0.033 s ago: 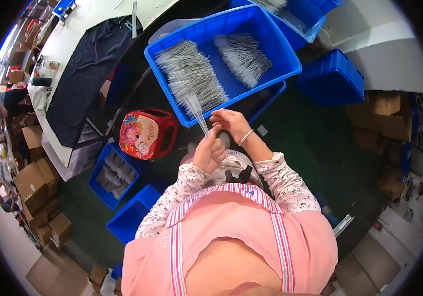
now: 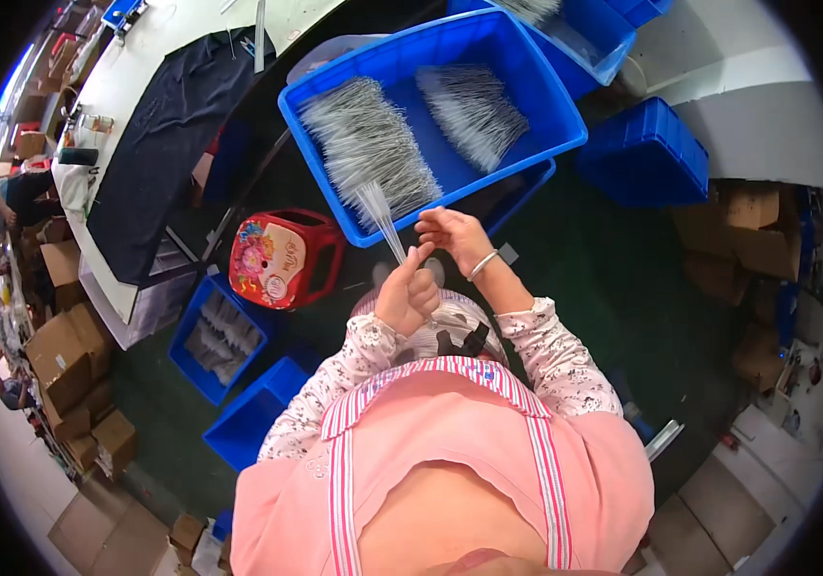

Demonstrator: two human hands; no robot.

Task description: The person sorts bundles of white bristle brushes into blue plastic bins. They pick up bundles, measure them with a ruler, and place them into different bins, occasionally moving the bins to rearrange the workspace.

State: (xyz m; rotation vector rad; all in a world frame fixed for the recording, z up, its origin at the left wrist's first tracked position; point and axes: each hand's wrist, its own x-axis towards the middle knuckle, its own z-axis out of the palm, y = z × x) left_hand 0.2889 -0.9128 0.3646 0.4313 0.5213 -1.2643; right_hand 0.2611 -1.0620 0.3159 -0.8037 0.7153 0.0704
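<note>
My left hand is closed around a small bundle of thin white-bristled brushes, its thumb lying along them. The bristle ends fan out up and to the left, over the near rim of a large blue bin. Close to the left thumb, my right hand has its fingers partly bent and apart; I see nothing in them. Inside the bin, a long pile of similar brushes with thin wire stems lies at the left, and a smaller pile lies at the right.
A red stool with a flowered top stands left of my hands. Past it are a blue bin of brushes and another blue bin. Dark cloth covers part of the white table. An upturned blue bin and cardboard boxes are at right.
My right hand has shifted slightly to the right and away from me, its fingers moving a little off the left thumb. The left hand keeps its hold on the brushes.
</note>
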